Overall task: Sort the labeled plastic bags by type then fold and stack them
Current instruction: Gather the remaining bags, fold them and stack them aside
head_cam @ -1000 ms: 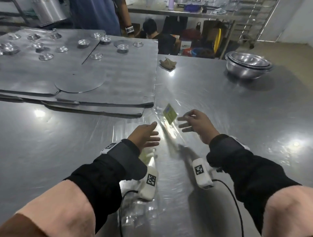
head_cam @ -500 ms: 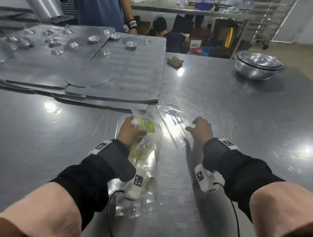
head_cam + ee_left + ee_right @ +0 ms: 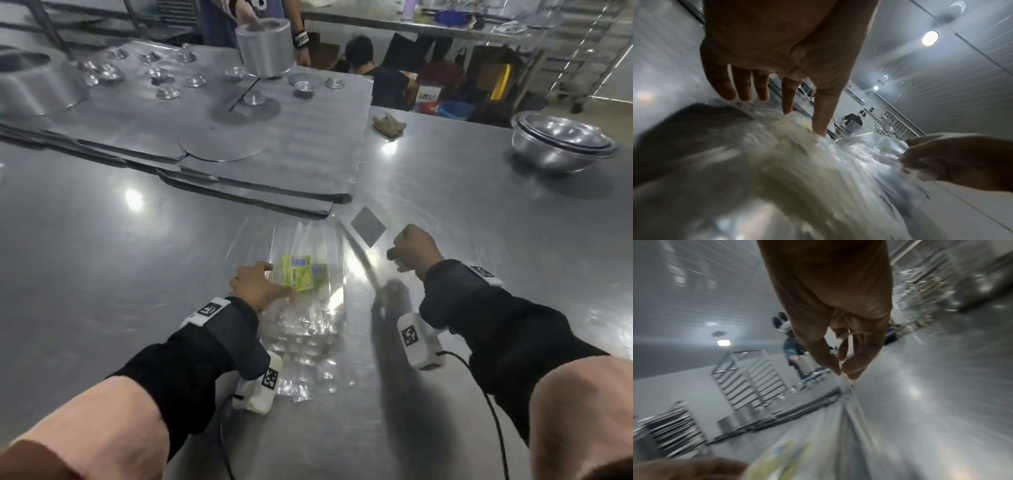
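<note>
Pinched between my right hand's [image 3: 412, 251] thumb and forefinger [image 3: 856, 365] is the edge of a clear bag [image 3: 364, 260], which runs as a taut strip from that grip toward the frame's centre. Its grey label [image 3: 368, 226] shows just up-left of my knuckles; whatever is printed there cannot be read. My other right fingers curl under, hidden in the head view.

My left hand [image 3: 258, 284] lies with fingers straight and spread, tips pressing down on the bag pile [image 3: 308, 329] at centre frame. In the left wrist view those fingers [image 3: 820, 113] touch crinkled plastic, though the near part is blurred to a pale smear. A yellow-green label [image 3: 299, 277] sits just right of my fingertips; how many bags lie under it I cannot tell, since the clear layers merge into glare. The pile's near end is hidden behind my left wrist camera [image 3: 257, 390].

Everything rests on a steel table [image 3: 479, 240]. Stacked metal sheets [image 3: 274, 137] with small tins fill the upper left, nested bowls [image 3: 561, 144] sit at upper right, and a crumpled brown cloth [image 3: 388, 125] lies between them. Another person's hand at the top edge rests on a metal cylinder [image 3: 265, 48]; the body is cut off.
</note>
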Motion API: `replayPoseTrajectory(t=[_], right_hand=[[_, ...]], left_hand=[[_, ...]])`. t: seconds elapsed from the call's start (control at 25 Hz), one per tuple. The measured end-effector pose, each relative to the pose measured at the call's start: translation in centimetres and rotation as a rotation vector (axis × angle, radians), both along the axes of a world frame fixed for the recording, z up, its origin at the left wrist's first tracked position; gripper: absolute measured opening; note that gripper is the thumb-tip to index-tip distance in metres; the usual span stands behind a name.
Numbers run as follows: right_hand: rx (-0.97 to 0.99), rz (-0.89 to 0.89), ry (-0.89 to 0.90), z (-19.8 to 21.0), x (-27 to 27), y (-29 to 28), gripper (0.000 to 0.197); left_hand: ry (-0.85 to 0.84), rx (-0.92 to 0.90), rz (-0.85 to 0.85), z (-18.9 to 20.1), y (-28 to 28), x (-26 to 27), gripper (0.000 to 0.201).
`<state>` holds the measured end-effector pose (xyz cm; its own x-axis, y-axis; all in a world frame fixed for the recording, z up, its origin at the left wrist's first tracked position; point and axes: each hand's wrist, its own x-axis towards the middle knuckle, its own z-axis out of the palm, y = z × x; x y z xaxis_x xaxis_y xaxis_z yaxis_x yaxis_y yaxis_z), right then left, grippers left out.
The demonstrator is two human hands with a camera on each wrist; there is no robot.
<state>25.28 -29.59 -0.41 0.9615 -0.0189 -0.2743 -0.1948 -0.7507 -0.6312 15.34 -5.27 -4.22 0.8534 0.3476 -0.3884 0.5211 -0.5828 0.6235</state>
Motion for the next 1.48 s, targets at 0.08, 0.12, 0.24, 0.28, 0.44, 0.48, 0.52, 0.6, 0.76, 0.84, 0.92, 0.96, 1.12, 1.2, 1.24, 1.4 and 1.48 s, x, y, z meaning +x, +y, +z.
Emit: replayPoseTrajectory(t=[0.08, 0.12, 0.24, 0.28, 0.44, 0.48, 0.52, 0.6, 0.76, 0.84, 0.92, 0.96, 1.12, 1.2, 1.24, 1.4, 1.48], right_hand=[[-0.028, 0.129, -0.077, 2.6, -2.2, 2.5, 0.023], [-0.097, 0.232, -0.113, 3.5, -3.3, 3.9, 0.024], [-0.313, 0.499, -0.141, 4.1, -6.6, 8.1, 0.039], [-0.313, 0.546, -0.073, 3.4, -7.4, 8.9, 0.041], [-0.183, 0.604, 0.174, 1.3, -9.1, 10.5, 0.042], [-0.171, 0.602, 0.148, 1.0, -9.0, 10.4, 0.037], [-0.138, 0.583, 0.133, 0.8, -8.8, 10.2, 0.032], [0.002, 0.524, 0.156, 0.3, -8.6, 9.6, 0.029], [0.222, 0.157, 0.003, -0.4, -7.7, 8.0, 0.021], [0.144, -0.025, -0.024, -0.8, -6.7, 6.9, 0.017], [0.06, -0.07, 0.095, -1.3, -6.4, 6.6, 0.028], [0.055, -0.082, 0.152, -1.6, -6.3, 6.6, 0.034], [0.067, -0.103, 0.17, -2.5, -6.2, 7.0, 0.025], [0.072, -0.123, 0.118, -2.1, -6.1, 6.4, 0.02], [0.107, -0.152, 0.1, -1.8, -5.9, 5.9, 0.017], [0.384, -0.284, 0.26, -0.9, -6.4, 4.8, 0.013], [0.511, -0.288, 0.299, -0.7, -6.6, 4.8, 0.012]], left_hand=[[0.032, 0.031, -0.041, -0.1, 0.5, 0.0, 0.072], [0.036, -0.019, -0.048, -0.1, 0.8, 0.0, 0.07], [0.006, -0.204, -0.019, -0.5, 1.4, -0.1, 0.049], [-0.01, -0.252, -0.001, -0.6, 1.4, -0.1, 0.04], [-0.058, -0.365, 0.027, -0.6, 1.5, -0.6, 0.033], [-0.053, -0.385, 0.03, -0.5, 1.5, -0.8, 0.034], [-0.046, -0.41, 0.033, -0.4, 1.7, -0.8, 0.034], [-0.033, -0.436, 0.025, -0.3, 1.9, -0.8, 0.034], [-0.057, -0.475, 0.012, -0.9, 2.3, -0.7, 0.034], [-0.066, -0.456, 0.009, -1.3, 2.3, -0.4, 0.037], [-0.047, -0.379, -0.006, -1.6, 2.2, -0.1, 0.04], [-0.035, -0.339, -0.006, -1.8, 2.1, 0.0, 0.04], [-0.024, -0.257, -0.024, -2.4, 2.0, 0.1, 0.039], [-0.019, -0.256, -0.023, -2.5, 2.1, 0.1, 0.033], [-0.013, -0.26, -0.015, -2.3, 2.1, 0.1, 0.029], [-0.016, -0.385, 0.023, -2.0, 2.0, 0.1, 0.016], [-0.075, -0.397, 0.051, -1.3, 2.0, 0.1, 0.014]])
